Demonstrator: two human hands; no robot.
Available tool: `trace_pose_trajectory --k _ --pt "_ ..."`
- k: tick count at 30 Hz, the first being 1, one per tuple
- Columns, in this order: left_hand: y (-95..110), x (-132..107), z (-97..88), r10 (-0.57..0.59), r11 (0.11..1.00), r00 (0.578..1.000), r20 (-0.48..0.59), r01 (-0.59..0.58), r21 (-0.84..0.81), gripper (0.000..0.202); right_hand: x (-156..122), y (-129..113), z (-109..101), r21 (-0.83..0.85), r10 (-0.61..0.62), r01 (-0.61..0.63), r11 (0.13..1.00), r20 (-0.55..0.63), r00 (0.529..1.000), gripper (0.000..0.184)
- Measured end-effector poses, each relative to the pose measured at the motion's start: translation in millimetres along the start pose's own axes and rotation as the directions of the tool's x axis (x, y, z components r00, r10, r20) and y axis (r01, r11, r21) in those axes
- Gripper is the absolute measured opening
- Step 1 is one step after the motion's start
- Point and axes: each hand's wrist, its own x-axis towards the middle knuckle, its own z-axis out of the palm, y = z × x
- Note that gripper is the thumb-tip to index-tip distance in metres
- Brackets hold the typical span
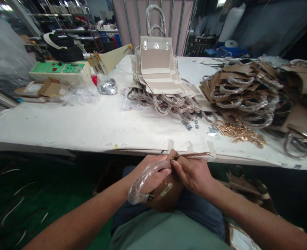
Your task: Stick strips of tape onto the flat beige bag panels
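Note:
On my lap is a brown bag panel (166, 199) with a gold metal plate and a handle (140, 184) wrapped in clear plastic. My left hand (153, 173) is closed around the panel's upper edge, inside the loop of the handle. Thumb and fingers of my right hand (193, 173) pinch beside a small gold fitting (172, 159) at the handle's end. A thin brown strip (195, 154) runs rightward over the top of my right hand; whether it is a strap or part of the panel I cannot tell.
Beige panels with wrapped handles (156, 62) are stacked mid-table. Brown handled panels (239, 90) are heaped at right, behind small gold metal pieces (243, 133). Dark metal plates (187, 125) lie nearby. A green-fronted machine (59, 69) and an open cardboard box (51, 86) stand left.

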Motion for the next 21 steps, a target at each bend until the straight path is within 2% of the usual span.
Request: trace_pose_trajectory --k 3,6,9,11,12,15,19,21 --pt "-7 7 -3.9 -0.004 1.0 0.999 0.036 0.004 -0.003 0.018 2 3 1 0.071 0.095 -0.096 0.993 0.022 0.995 0.047" --pt "-20 22 -14.5 -0.038 0.991 0.989 0.145 0.055 -0.119 0.021 6 11 -10 0.282 0.171 -0.201 0.938 0.13 0.977 0.05" --pt "-34 40 -27.1 -0.07 0.922 0.953 0.295 0.175 -0.346 0.02 9 20 -27 0.536 0.291 -0.38 0.754 0.246 0.924 0.057" --pt "-42 51 -32.9 -0.095 0.833 0.913 0.398 0.292 -0.471 0.024 10 23 -36 0.606 0.385 -0.472 0.641 0.278 0.88 0.061" --pt "-45 56 -34.6 -0.103 0.793 0.893 0.439 0.34 -0.506 0.026 10 23 -39 0.61 0.419 -0.494 0.619 0.276 0.865 0.062" --pt "-48 65 -35.7 -0.118 0.737 0.862 0.494 0.409 -0.538 0.026 10 23 -41 0.553 0.461 -0.491 0.673 0.207 0.863 0.058" --pt "-40 70 -33.7 -0.109 0.751 0.863 0.493 0.397 -0.527 0.026 13 25 -38 0.403 0.448 -0.417 0.815 0.019 0.894 0.04" --pt "-36 71 -33.6 -0.082 0.756 0.866 0.494 0.377 -0.535 0.026 16 29 -37 0.372 0.451 -0.408 0.834 -0.031 0.892 0.037"
